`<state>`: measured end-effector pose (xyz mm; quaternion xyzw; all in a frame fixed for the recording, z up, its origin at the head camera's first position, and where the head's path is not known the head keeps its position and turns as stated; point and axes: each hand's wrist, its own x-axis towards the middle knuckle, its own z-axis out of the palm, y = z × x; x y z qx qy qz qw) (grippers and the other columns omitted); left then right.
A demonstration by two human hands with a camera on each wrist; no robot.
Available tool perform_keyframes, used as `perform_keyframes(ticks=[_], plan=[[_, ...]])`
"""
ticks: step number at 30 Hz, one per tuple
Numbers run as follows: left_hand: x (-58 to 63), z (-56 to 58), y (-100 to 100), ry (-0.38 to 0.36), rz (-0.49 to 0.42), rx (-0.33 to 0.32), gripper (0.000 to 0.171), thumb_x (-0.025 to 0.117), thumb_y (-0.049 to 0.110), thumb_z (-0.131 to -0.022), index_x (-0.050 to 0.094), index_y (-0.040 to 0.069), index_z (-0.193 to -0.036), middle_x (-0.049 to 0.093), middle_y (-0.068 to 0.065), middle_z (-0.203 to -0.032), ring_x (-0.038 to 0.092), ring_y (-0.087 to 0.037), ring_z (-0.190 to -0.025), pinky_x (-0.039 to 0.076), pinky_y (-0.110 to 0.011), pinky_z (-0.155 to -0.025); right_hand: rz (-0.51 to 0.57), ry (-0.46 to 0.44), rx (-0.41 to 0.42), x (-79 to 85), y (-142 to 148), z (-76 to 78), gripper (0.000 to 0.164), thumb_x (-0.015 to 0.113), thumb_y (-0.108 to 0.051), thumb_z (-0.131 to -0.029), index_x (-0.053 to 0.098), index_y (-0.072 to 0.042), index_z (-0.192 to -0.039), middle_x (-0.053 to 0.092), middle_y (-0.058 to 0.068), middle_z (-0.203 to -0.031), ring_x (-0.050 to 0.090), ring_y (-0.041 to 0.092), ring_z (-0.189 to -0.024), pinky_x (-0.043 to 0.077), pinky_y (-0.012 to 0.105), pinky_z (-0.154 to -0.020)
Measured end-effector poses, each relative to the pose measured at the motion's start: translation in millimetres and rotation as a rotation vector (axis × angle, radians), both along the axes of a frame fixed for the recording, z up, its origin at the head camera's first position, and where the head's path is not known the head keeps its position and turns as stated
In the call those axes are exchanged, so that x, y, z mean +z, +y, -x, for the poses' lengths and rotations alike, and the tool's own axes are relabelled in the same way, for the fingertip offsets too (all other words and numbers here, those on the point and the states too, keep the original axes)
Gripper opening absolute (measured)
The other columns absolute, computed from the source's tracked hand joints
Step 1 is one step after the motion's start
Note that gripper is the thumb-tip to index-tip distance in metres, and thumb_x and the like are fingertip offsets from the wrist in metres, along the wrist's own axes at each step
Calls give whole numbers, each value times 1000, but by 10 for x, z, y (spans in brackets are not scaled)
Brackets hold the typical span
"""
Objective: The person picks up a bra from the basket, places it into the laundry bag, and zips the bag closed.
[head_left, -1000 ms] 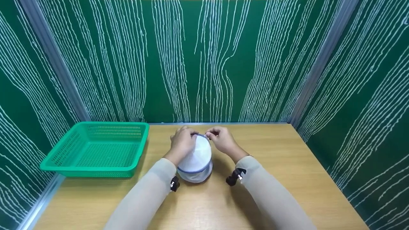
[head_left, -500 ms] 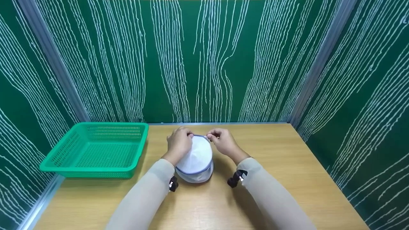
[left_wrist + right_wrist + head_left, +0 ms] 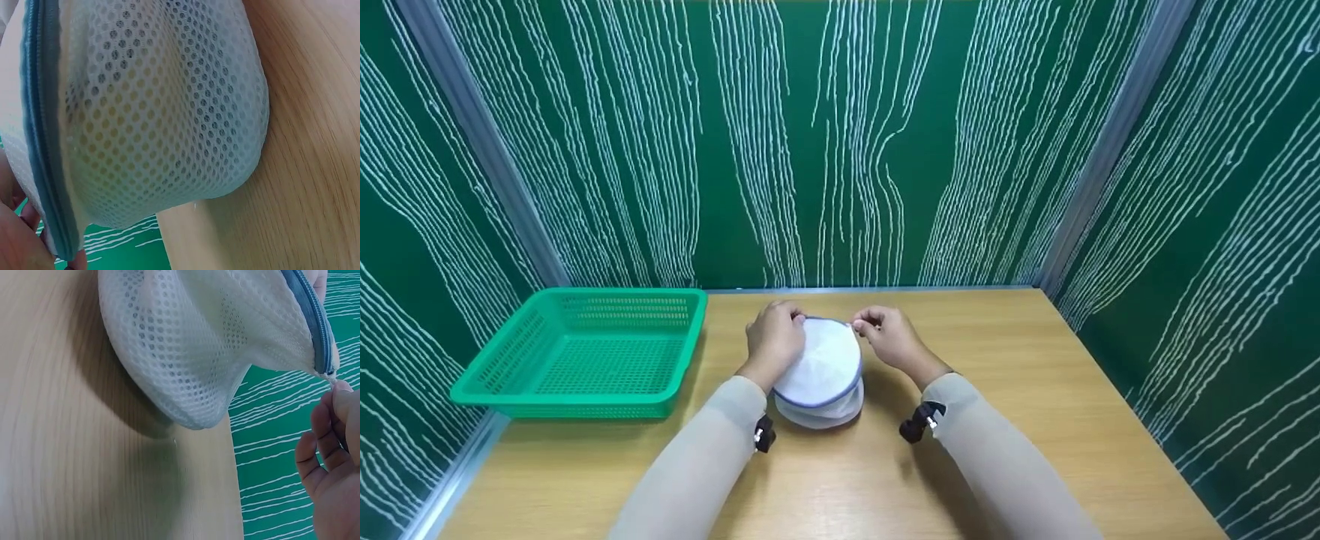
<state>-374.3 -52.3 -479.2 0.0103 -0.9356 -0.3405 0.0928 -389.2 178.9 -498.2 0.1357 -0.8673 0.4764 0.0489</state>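
Observation:
A white mesh laundry bag (image 3: 819, 363) with a round top stands on the table in front of me. A blue-grey zipper (image 3: 313, 315) runs around its top edge. My left hand (image 3: 774, 339) grips the far left part of that edge, thumb over the top. At the far right of the edge, my right hand (image 3: 891, 337) pinches the small zipper pull between thumb and fingers. Through the honeycomb mesh (image 3: 135, 129) in the left wrist view comes a faint yellowish tint; I cannot tell what is inside.
To the left on the wooden table (image 3: 1005, 390) stands a green plastic basket (image 3: 675, 375) with perforated walls. Green panels (image 3: 825, 187) with white wavy lines rise behind the table and at both sides.
Both hands have drawn slightly apart, the left hand to the left and the right hand to the right. The bag's top has turned a little and shows more of its white face.

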Motion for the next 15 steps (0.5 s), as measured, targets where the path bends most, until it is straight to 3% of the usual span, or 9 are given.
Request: perform_keyframes(ticks=[9, 15], plan=[[-33, -9, 6, -15, -15, -23, 19, 63, 23, -117, 81, 19, -113, 76, -2, -122, 71, -27, -123, 47, -59, -121, -64, -15, -17, -38, 58, -45, 12, 70, -12, -113, 80, -8, -108, 79, 11, -105, 73, 21, -101, 65, 42, -97], [-31, -9, -22, -126, -225, -35, 20, 59, 23, -120, 78, 18, -124, 74, -4, -127, 69, -26, -123, 56, -51, -118, -38, -18, -68, -50, 69, -36, 11, 73, -10, -111, 83, -7, -108, 82, 10, -106, 75, 22, -101, 66, 40, -95]])
